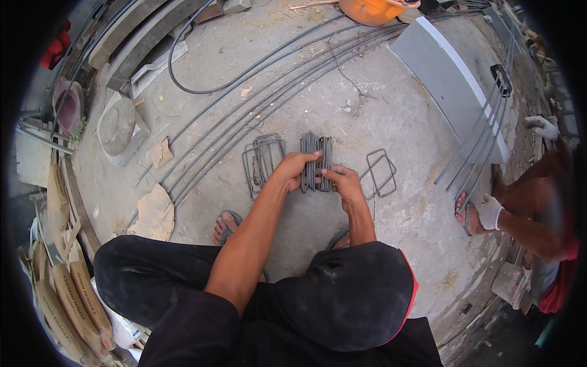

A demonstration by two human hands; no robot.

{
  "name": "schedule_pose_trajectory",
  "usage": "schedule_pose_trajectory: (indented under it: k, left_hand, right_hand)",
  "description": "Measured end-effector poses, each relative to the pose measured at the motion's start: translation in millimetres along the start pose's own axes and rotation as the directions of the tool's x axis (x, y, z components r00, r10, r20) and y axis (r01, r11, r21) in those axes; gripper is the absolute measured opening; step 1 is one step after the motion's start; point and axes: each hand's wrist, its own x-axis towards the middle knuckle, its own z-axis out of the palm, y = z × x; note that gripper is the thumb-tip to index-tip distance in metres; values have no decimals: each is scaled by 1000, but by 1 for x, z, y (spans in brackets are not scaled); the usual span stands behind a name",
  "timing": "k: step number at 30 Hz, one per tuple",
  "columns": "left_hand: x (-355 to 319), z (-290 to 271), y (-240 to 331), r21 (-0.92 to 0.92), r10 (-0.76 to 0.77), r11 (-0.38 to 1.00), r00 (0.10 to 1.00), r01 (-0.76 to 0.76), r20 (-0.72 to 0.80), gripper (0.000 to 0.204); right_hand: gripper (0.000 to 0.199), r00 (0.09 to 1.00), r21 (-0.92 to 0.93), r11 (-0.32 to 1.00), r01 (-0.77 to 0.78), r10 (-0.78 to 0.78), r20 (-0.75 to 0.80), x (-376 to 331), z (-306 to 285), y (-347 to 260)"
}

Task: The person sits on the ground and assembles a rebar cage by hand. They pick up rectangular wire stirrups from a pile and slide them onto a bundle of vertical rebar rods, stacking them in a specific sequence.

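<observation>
A stack of rebar stirrups [326, 148], dark steel rods bent into rectangles, stands on edge on the concrete in front of me. My left hand [293, 169] is closed on its left side, the thumb lying across the rods. From the right, my right hand [346, 183] grips the same stack, its fingers hidden in part behind it. Several loose stirrups [264, 160] lie overlapping just left of my left hand. To the right of my right hand, a few more stirrups [383, 174] rest flat on the ground.
Long steel bars [257, 101] run diagonally across the floor beyond my hands. At far right a gloved co-worker's hand [489, 212] is beside several rods [471, 144] and a grey board [449, 79]. An orange hard hat [370, 11] lies at the back; paper sacks [76, 287] lie at left.
</observation>
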Motion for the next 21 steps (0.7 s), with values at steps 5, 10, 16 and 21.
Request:
schedule_pose_trajectory:
  k: [5,10,16,21]
  left_hand:
    - [4,-5,-1,0,-12,1000,998,12,69,38]
    - [8,-3,-4,-33,-13,999,1000,14,28,33]
    - [10,-10,-6,-34,1,999,999,0,47,31]
    - [-2,4,-2,-15,1,1000,1000,-1,25,31]
  right_hand:
    - [29,1000,16,1000,-2,2,6,2,1,3]
    - [29,999,-143,990,13,-9,32,16,4,11]
    - [23,1000,3,1000,-10,10,28,14,9,10]
    - [25,999,69,998,10,-7,-31,2,2,0]
